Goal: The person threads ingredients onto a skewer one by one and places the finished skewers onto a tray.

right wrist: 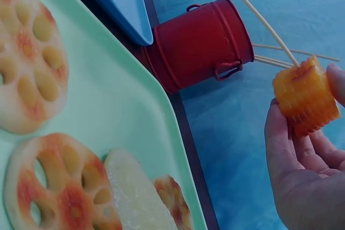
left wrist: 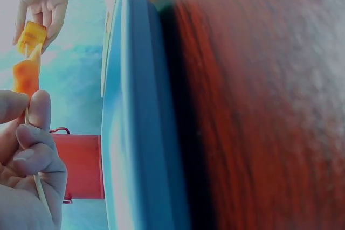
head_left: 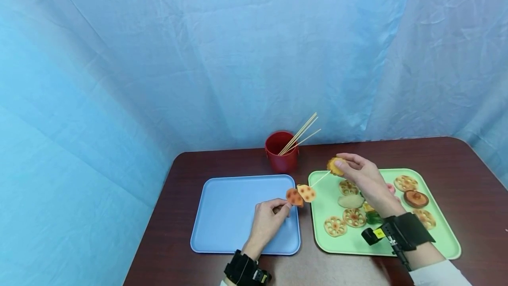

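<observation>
My left hand [head_left: 265,222] grips a thin wooden skewer [right wrist: 264,22] near its lower end, over the right side of the blue tray. Threaded on it, just above my fingers, are an orange-brown spotted wedge [head_left: 294,198] and a pale yellow spotted wedge [head_left: 307,193]. Between thumb and fingers, my right hand [head_left: 370,183] pinches a piece of corn [right wrist: 306,96], yellow-orange with ridged kernels. The skewer's far end meets the corn, and a bare length of stick shows between the corn and the pale wedge. Both hands are raised above the trays.
A red bucket [head_left: 282,160] holding several bare skewers [head_left: 302,132] stands behind the blue tray [head_left: 238,215]. On the right, the green tray [head_left: 325,244] carries several lotus root slices [head_left: 335,226], a pale green oval slice [head_left: 351,201] and a brown mushroom-like cap [head_left: 416,198]. A blue curtain hangs behind the table.
</observation>
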Tool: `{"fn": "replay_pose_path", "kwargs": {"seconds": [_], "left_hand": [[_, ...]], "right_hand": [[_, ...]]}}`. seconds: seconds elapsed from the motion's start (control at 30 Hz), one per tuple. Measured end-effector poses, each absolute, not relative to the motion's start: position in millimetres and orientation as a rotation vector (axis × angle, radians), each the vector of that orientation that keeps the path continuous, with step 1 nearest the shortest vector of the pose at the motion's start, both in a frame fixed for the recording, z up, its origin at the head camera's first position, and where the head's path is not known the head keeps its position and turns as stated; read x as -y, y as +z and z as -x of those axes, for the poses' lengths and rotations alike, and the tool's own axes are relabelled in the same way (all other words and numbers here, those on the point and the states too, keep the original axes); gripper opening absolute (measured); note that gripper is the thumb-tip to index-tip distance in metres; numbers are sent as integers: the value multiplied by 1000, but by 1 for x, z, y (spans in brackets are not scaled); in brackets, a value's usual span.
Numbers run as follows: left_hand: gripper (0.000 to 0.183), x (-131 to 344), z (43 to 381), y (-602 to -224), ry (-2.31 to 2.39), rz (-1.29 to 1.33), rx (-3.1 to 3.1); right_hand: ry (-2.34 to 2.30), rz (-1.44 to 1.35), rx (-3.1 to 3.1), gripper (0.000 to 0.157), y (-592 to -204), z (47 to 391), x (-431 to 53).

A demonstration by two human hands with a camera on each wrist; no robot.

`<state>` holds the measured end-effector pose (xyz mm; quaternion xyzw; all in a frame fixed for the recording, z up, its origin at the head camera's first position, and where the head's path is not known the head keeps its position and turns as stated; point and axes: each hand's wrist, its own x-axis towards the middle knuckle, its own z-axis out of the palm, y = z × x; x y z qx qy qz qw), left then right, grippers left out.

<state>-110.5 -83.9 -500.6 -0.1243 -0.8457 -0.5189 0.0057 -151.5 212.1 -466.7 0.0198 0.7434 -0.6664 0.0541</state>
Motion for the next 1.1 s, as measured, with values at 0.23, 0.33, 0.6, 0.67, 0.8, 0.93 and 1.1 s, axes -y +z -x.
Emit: {"fn": "replay_pose_path", "kwargs": {"seconds": [0.23, 0.33, 0.6, 0.67, 0.8, 0.93, 1.1], "left_hand": [[14, 78, 111, -498, -1712, 324, 2625], [14, 77, 111, -498, -1714, 318, 2623], [13, 74, 112, -498, -1675, 354, 2614], [13, 73, 111, -498, -1675, 357, 2610], [13, 72, 111, -498, -1681, 356, 2606], [12, 71, 111, -498, -1680, 341, 2612], [9, 73, 112, -498, -1642, 320, 2626]], "right_hand": [[-2050, -66, -2189, 69, -466, 148, -201], [-2018, -73, -2204, 68, -468, 145, -196], [-2014, -5, -2199, 59, -477, 140, -184], [-2014, 4, -2204, 58, -479, 139, -182], [-1995, 25, -2238, 56, -480, 136, -178], [-1993, 33, -2247, 55, -480, 134, -175], [-1992, 22, -2243, 55, -479, 134, -172]]}}
